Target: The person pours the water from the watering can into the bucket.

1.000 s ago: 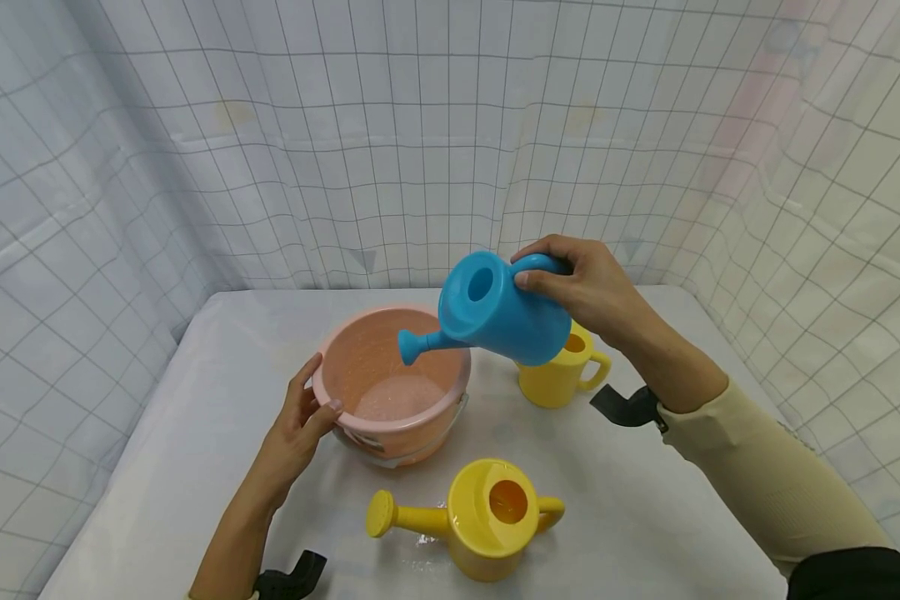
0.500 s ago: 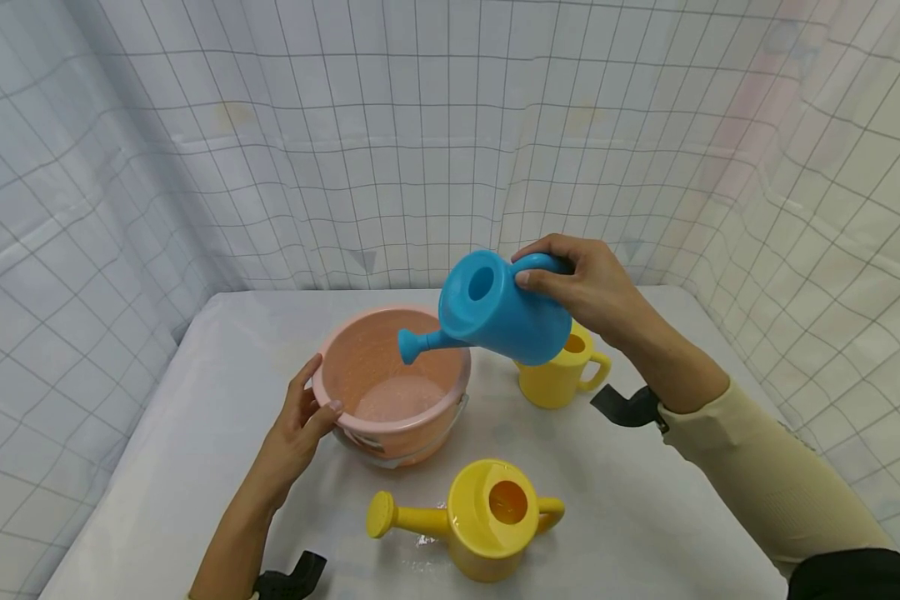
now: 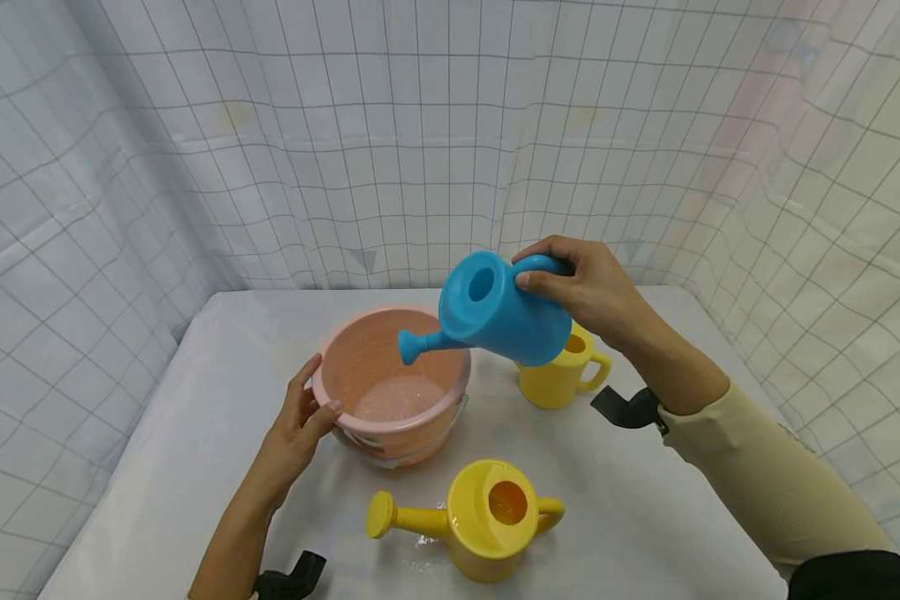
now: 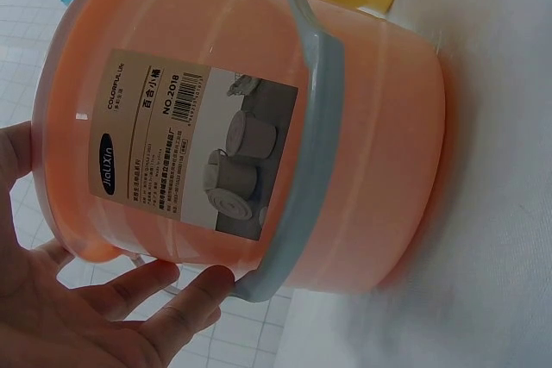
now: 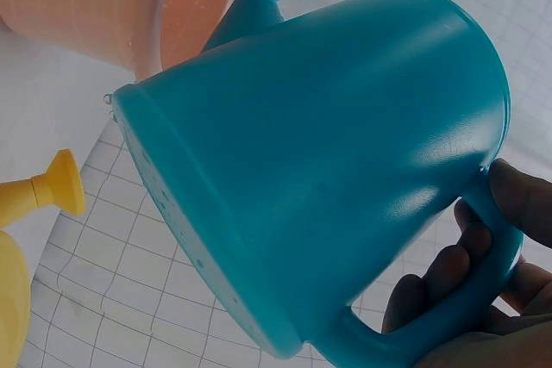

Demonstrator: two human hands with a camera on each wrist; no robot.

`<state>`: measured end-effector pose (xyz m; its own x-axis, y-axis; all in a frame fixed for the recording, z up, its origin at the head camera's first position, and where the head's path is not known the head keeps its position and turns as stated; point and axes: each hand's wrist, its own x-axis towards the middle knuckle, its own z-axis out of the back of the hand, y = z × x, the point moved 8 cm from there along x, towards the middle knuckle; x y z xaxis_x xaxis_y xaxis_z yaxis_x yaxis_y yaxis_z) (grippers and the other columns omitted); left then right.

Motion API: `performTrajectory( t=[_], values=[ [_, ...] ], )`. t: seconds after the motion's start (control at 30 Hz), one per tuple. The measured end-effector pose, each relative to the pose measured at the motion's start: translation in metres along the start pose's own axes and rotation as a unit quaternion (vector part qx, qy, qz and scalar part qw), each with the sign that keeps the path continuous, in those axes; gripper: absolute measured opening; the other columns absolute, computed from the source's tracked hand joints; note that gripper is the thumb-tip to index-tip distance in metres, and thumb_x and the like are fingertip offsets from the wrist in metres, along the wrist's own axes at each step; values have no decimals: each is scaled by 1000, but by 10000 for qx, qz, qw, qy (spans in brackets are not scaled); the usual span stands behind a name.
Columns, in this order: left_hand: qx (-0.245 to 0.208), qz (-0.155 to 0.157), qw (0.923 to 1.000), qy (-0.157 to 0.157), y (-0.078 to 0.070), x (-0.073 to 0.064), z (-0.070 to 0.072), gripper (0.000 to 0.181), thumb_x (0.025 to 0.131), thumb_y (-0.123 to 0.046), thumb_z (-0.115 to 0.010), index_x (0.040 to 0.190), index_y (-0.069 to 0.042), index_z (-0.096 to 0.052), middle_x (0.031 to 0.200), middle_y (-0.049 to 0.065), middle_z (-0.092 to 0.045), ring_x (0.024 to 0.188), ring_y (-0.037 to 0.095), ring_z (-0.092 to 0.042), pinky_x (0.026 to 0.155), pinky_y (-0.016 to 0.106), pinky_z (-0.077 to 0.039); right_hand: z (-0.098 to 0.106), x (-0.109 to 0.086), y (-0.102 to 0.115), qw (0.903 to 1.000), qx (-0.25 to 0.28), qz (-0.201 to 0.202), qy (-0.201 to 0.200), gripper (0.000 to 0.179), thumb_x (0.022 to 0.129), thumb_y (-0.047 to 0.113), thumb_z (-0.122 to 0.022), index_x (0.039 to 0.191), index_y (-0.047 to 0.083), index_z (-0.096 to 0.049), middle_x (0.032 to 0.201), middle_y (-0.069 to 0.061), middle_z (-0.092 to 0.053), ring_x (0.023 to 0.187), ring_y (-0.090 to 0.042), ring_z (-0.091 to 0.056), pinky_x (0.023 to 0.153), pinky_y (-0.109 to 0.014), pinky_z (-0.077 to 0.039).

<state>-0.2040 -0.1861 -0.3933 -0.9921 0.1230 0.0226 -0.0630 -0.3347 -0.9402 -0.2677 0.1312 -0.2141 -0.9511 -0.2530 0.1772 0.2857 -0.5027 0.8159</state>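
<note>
My right hand grips the handle of a blue watering can, held in the air and tilted left. Its spout ends in a flared rose over the opening of a pink bucket. Droplets cling to the can's base edge in the right wrist view. With the thumb at the rim and other fingers along the outer wall, my left hand holds the bucket's left side. The left wrist view shows the bucket's printed label and grey carrying handle. Shiny specks show inside the bucket.
A yellow watering can stands in front of the bucket, its spout pointing left, with wet spots beside it. Behind the blue can is another yellow watering can, partly hidden. White grid-patterned sheets surround the white table surface.
Both hands, the blue watering can and the bucket stay almost still. Only the speckled shine on the bucket's bottom looks slightly different.
</note>
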Motion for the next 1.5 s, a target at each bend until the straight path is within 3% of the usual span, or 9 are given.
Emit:
performTrajectory(
  t=[1.5],
  values=[
    [-67, -62, 10000, 19, 0, 1, 0, 66, 99, -32, -46, 148, -46, -4, 154, 18, -23, 135, 37, -36, 106, 57, -34, 0, 0, 2, 9999, 36, 145, 45, 31, 91, 24, -63, 116, 7, -61, 121, -11, -61, 116, -30, -55, 103, -57, -39]
  ],
)
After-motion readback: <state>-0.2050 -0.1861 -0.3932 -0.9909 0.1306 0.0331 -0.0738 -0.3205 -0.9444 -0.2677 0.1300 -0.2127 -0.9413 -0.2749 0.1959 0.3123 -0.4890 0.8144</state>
